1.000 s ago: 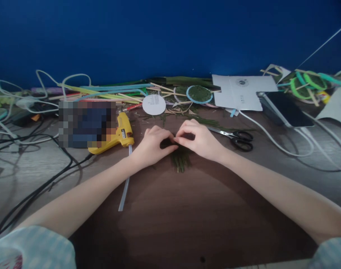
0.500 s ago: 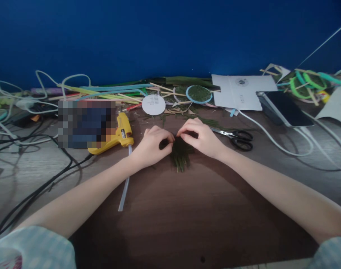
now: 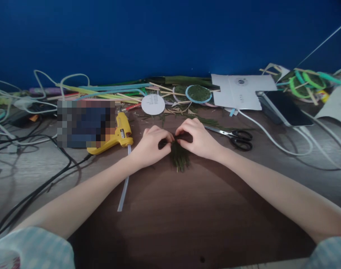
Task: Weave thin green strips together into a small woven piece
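Observation:
A small bundle of green leaf strips (image 3: 180, 158) lies on the brown table (image 3: 187, 213), its lower ends fanned toward me. My left hand (image 3: 150, 145) pinches the bundle's upper left part, fingers curled shut. My right hand (image 3: 198, 138) pinches its upper right part, thumb and fingers pressed together. The fingertips of both hands meet over the top of the bundle and hide it there.
A yellow glue gun (image 3: 117, 136) lies left of my hands, a glue stick (image 3: 125, 183) below it. Black-handled scissors (image 3: 237, 137) lie to the right. A phone (image 3: 288, 108), white cables (image 3: 285, 145), paper discs (image 3: 153, 104), coloured strips and cords crowd the back.
The fingertips of both hands have shifted slightly over the top of the bundle and closed together again. The bundle stays in the same place.

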Demonstrator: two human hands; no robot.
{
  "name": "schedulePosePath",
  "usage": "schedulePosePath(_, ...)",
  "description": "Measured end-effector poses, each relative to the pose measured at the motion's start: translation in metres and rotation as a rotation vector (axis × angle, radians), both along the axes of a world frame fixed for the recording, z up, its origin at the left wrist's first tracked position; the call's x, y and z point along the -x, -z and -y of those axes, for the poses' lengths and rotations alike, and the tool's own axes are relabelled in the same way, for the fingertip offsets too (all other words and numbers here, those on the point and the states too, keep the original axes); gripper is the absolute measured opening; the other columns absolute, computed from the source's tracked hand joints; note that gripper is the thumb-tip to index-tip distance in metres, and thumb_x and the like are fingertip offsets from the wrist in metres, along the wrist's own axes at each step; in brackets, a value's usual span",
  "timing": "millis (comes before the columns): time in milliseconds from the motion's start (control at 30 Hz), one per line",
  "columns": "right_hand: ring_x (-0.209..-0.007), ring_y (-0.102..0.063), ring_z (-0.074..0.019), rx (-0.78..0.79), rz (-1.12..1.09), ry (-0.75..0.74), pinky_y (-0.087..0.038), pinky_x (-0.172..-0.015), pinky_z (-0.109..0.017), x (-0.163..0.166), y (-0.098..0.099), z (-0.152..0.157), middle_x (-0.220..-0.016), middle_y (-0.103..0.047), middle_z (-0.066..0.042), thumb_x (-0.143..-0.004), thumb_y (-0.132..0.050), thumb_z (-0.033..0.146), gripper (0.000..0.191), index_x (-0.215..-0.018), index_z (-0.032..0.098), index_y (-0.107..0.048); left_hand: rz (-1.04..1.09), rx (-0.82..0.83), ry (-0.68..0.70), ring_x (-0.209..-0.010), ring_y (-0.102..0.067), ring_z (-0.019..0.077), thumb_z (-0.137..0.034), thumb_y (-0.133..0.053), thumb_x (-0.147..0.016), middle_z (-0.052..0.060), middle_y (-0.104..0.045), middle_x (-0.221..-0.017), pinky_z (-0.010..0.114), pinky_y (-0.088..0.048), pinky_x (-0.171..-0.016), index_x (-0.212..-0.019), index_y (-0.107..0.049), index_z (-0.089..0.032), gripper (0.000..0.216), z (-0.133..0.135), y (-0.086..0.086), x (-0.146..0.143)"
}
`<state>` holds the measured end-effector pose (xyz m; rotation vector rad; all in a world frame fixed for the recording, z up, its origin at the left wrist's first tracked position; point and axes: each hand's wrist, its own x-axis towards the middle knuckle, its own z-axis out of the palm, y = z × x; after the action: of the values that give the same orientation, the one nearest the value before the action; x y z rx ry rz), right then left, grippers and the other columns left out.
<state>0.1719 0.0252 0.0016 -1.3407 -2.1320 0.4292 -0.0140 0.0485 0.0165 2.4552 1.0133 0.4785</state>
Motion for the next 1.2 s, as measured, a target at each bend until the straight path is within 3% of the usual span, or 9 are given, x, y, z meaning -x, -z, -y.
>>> schedulePosePath(467,-0.087,-0.043,-0.0207,-0.003,-0.003,-0.027,-0.036,-0.079,-0.035,-0.0011,0.0001,0.0007,-0.086,-0.053,-0.004,-0.074,-0.055,0.013,0.010,-0.079,0.020,-0.051,0.002,-0.001,-0.001,-0.092,-0.053,0.0200,-0.017,-0.048,-0.074,0.000,-0.065,-0.089,0.037,-0.035,-0.086,-0.077,-0.056,-0.020,0.009,-0.0003,0.0006,0.0005)
schedulePosePath(933,-0.088,-0.046,-0.0193,-0.111,0.018,-0.119,-0.032,-0.077,-0.034,-0.0017,-0.0008,0.0032,-0.087,-0.059,-0.003,-0.081,-0.056,0.018,0.005,-0.076,0.020,-0.054,-0.007,0.001,-0.007,-0.091,-0.052,0.0201,-0.019,-0.048,-0.073,0.001,-0.063,-0.087,0.037,-0.035,-0.086,-0.080,-0.057,-0.018,0.011,-0.0002,0.0004,0.0000)
schedulePosePath(1200,-0.083,-0.051,-0.0175,-0.079,-0.028,-0.144,-0.035,-0.075,-0.032,-0.0027,-0.0008,0.0036,-0.080,-0.061,-0.002,-0.079,-0.056,0.016,0.005,-0.076,0.020,-0.055,-0.012,0.015,-0.006,-0.092,-0.052,0.0200,-0.018,-0.047,-0.074,0.000,-0.063,-0.087,0.037,-0.034,-0.086,-0.081,-0.057,-0.019,0.013,-0.0010,-0.0003,0.0004)
